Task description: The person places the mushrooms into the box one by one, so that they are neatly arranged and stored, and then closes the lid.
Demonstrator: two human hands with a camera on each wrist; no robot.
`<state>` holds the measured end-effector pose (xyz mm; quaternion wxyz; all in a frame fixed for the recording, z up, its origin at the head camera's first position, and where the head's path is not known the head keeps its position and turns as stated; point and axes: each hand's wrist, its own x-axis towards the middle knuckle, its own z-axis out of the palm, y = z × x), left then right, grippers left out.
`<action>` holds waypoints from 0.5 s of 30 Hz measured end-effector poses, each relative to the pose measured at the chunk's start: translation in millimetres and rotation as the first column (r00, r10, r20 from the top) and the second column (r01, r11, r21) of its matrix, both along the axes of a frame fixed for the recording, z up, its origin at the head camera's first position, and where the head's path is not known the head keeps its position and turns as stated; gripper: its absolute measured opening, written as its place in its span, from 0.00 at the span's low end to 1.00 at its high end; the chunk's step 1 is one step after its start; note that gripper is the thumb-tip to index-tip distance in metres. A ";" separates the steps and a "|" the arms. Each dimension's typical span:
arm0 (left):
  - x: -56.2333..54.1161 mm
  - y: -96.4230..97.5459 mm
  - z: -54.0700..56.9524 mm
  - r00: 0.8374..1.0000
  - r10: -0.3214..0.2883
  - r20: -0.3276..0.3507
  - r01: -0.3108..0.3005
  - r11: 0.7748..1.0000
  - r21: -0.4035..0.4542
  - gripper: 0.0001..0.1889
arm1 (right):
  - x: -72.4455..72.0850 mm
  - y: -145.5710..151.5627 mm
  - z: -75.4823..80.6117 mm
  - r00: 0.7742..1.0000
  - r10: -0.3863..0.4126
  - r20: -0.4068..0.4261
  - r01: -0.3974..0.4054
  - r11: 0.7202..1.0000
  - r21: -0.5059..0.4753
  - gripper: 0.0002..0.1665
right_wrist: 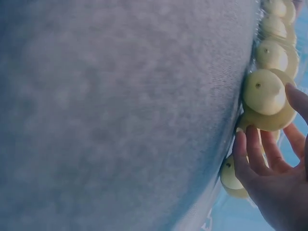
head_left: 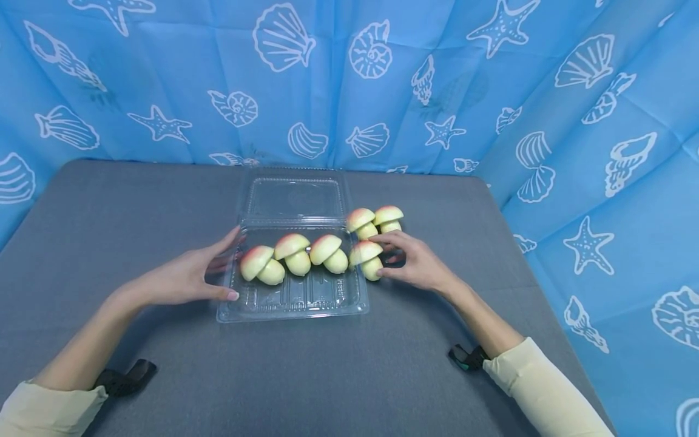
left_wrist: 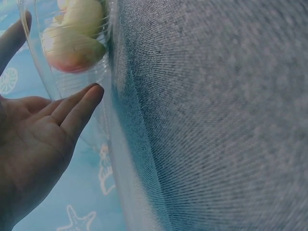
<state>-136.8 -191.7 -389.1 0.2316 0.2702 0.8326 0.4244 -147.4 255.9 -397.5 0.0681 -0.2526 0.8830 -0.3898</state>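
A clear plastic clamshell box (head_left: 273, 306) lies unfolded, its lid (head_left: 297, 197) laid back on the far side. Three toy mushrooms (head_left: 292, 252), pale yellow with reddish caps, sit in a row inside the base. My left hand (head_left: 188, 276) spreads thumb and fingers straight along the box's left side; in the left wrist view its fingertips (left_wrist: 96, 91) are right at the wall. At the right wall, my right hand (head_left: 409, 258) pinches another toy mushroom (head_left: 373, 268) between thumb and fingers. The right wrist view shows that mushroom's rounded stem (right_wrist: 263, 91) facing the camera.
Just beyond my right hand, two more toy mushrooms (head_left: 389, 215) lie side by side near the box's right edge. Everything rests on a grey cloth-covered table (head_left: 306, 376). A blue curtain (head_left: 338, 91) with white shell prints hangs behind the table and along its right.
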 end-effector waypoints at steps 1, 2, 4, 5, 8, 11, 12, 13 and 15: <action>-0.1 0.0 0.1 1.000 0.001 -0.001 -0.001 1.000 -0.002 0.64 | 0.4 -0.3 -0.2 1.000 -0.002 0.005 0.001 1.000 0.006 0.38; -0.1 0.0 0.1 1.000 0.001 -0.001 -0.001 1.000 -0.003 0.64 | 0.8 -0.8 -0.4 1.000 -0.003 0.013 0.003 1.000 0.006 0.39; -0.2 -0.1 0.3 1.000 0.001 0.000 -0.001 1.000 -0.005 0.64 | 1.8 -2.2 -1.2 1.000 -0.003 0.028 0.002 1.000 0.005 0.40; -0.3 -0.1 0.4 1.000 0.000 -0.001 0.000 1.000 -0.006 0.64 | 2.2 -2.9 -1.6 0.999 0.000 0.032 0.000 1.000 0.008 0.41; -0.5 -0.3 0.4 1.000 -0.002 -0.004 0.002 1.000 -0.009 0.65 | 3.1 -5.6 -3.1 0.999 0.011 0.043 -0.012 1.000 0.022 0.45; -0.6 -0.5 -0.2 1.000 -0.002 -0.008 0.002 1.000 -0.011 0.65 | 3.6 -7.3 -4.6 0.999 0.018 0.034 -0.020 0.999 0.048 0.46; -0.6 -0.5 -0.5 1.000 -0.001 -0.009 0.000 1.000 -0.012 0.65 | 3.9 -7.6 -4.6 0.999 0.015 0.031 -0.017 0.998 0.056 0.46; -0.6 -0.5 -0.9 1.000 0.000 -0.010 0.000 1.000 -0.011 0.65 | 4.2 -7.4 -4.6 1.000 0.012 0.026 -0.013 0.998 0.062 0.46; -0.4 -0.4 -1.5 1.000 0.001 -0.008 -0.001 1.000 -0.008 0.64 | 4.7 -6.9 -3.9 1.000 -0.006 0.020 0.004 0.998 0.070 0.45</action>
